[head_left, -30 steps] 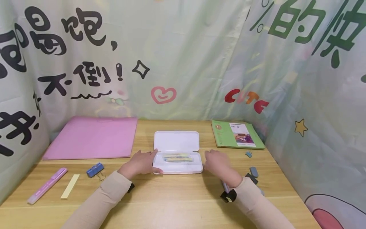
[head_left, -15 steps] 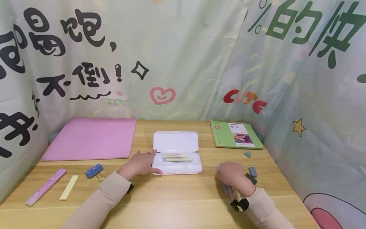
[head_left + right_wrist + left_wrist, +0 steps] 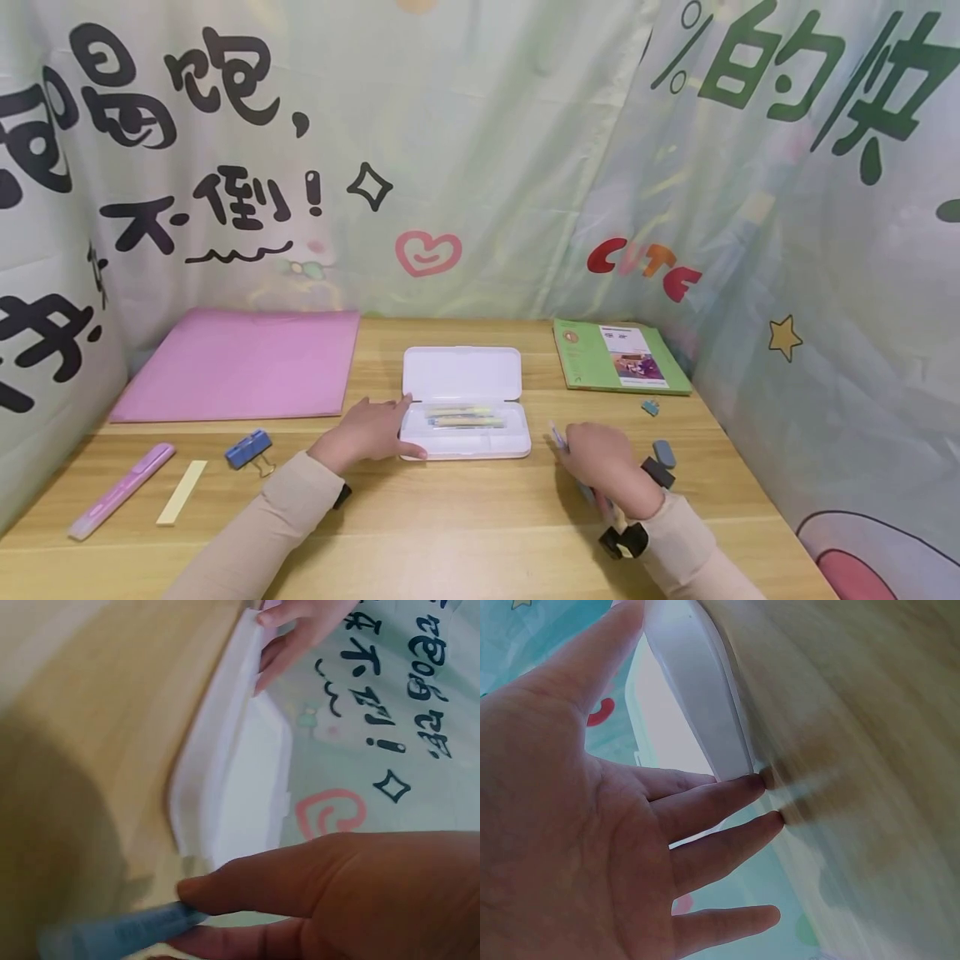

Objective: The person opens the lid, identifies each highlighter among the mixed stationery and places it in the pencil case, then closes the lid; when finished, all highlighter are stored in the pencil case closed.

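Observation:
A white pencil case (image 3: pixel 513 433) lies on the table with its lid (image 3: pixel 461 372) raised, and pens (image 3: pixel 467 422) lie inside. My left hand (image 3: pixel 367 429) holds its left end, thumb at the front edge and fingers at the back; the left wrist view shows the fingertips against the white side wall (image 3: pixel 705 690). Right of the case, my right hand (image 3: pixel 600 454) pinches a light-blue pen (image 3: pixel 124 930) between thumb and fingers, blurred in the right wrist view. More stick-like things, one reddish (image 3: pixel 603 505), lie under that wrist, partly hidden.
At left are a pink folder (image 3: pixel 240 367), a lilac pen-shaped case (image 3: pixel 122 492), a cream strip (image 3: pixel 182 493) and a blue binder clip (image 3: pixel 248 449). At right: green book (image 3: pixel 585 354), small clip (image 3: pixel 650 407), blue-grey eraser (image 3: pixel 663 454). Fabric walls surround the table.
My right hand moved from beside the case down to the right to the pens, and now has a light-blue pen, lifted slightly toward the case. The left hand stays put.

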`<action>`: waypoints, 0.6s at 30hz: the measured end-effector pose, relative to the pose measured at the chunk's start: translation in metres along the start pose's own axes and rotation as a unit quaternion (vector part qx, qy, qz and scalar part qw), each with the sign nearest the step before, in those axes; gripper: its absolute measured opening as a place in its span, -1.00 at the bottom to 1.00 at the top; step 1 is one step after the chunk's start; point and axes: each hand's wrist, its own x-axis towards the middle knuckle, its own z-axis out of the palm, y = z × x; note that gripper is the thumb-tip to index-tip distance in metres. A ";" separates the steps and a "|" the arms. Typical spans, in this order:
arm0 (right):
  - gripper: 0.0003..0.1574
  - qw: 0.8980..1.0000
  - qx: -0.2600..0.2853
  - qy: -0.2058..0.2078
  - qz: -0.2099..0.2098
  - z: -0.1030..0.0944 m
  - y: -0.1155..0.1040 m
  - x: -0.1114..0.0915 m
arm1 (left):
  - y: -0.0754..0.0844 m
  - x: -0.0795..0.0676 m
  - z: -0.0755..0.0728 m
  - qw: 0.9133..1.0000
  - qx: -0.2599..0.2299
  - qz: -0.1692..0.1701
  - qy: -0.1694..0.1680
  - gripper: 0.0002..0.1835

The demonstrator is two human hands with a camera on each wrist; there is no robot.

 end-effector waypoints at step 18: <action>-0.90 0.944 -0.040 0.258 -0.201 -0.003 -0.078 0.067 | 0.001 -0.001 0.000 1.000 -0.004 0.005 0.005 0.13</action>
